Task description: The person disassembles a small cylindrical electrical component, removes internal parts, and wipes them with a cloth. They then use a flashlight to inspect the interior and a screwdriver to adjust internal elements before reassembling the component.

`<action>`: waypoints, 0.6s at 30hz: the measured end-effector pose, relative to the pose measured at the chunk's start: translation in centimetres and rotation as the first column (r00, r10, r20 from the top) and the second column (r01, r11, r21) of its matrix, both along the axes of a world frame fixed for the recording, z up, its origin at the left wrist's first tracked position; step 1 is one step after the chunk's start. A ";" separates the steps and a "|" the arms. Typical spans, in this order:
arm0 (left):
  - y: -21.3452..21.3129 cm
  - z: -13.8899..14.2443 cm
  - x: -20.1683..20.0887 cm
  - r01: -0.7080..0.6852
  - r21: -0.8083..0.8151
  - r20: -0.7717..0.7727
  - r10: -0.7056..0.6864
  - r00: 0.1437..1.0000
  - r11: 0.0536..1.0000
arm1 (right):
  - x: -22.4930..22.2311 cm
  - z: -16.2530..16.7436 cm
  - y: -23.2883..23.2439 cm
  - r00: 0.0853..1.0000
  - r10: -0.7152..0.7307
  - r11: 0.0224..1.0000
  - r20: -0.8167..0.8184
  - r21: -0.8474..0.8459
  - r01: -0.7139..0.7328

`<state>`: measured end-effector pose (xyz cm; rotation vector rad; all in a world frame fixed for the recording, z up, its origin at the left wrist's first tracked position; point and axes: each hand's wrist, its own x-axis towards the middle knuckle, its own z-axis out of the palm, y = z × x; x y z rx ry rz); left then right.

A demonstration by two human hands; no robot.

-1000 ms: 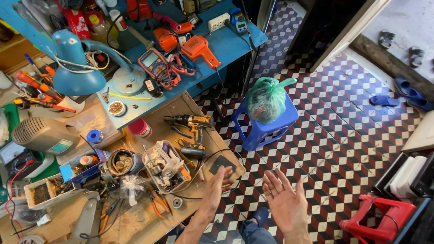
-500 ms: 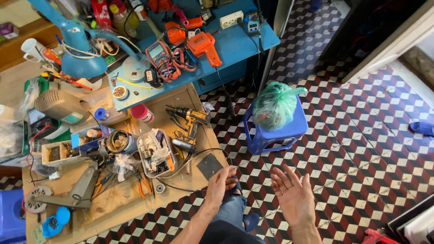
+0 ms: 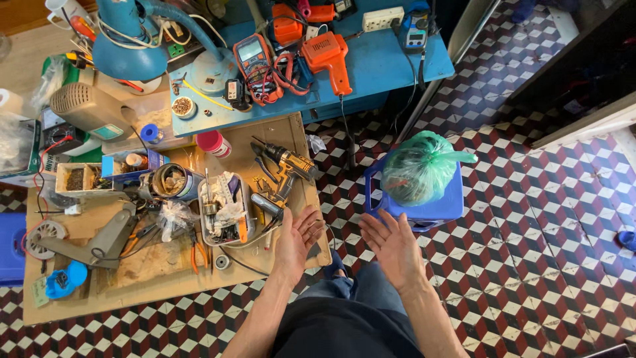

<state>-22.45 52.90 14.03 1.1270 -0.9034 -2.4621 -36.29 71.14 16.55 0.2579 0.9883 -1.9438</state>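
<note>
My left hand (image 3: 297, 240) is open, palm up, over the right edge of a low wooden board (image 3: 159, 292), close to a black and yellow cordless drill (image 3: 285, 174). My right hand (image 3: 392, 246) is open too, fingers spread, held above the tiled floor just below a blue plastic stool (image 3: 424, 209). Neither hand holds anything. A green plastic bag (image 3: 419, 166) sits on the stool. My dark trousers fill the lower middle of the view.
The board carries a metal tray of parts (image 3: 224, 211), pliers (image 3: 197, 250), a tin can (image 3: 169, 181) and a red-capped jar (image 3: 213, 143). A blue table (image 3: 391, 59) behind holds an orange heat gun (image 3: 329, 56), a multimeter (image 3: 255, 58) and a blue lamp (image 3: 129, 50). Checkered tiles (image 3: 530, 219) lie to the right.
The view has swung left and closer to the workbench. Both open hands moved nearer together, the left one up over the board's edge.
</note>
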 end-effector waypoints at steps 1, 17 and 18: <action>-0.3 0.2 -0.2 -0.027 0.009 -0.003 0.027 1.000 1.000 | -0.3 -0.3 -0.6 0.999 0.036 0.999 0.006 0.015 -0.036; -1.3 -0.7 -1.8 -0.052 0.047 -0.048 0.054 0.997 0.998 | -1.8 -1.4 -2.6 0.979 0.199 0.973 -0.039 0.127 -0.193; -1.3 -0.7 -2.0 -0.046 0.048 -0.048 0.048 0.998 0.998 | -2.0 -1.3 -2.6 0.979 0.197 0.973 -0.046 0.135 -0.190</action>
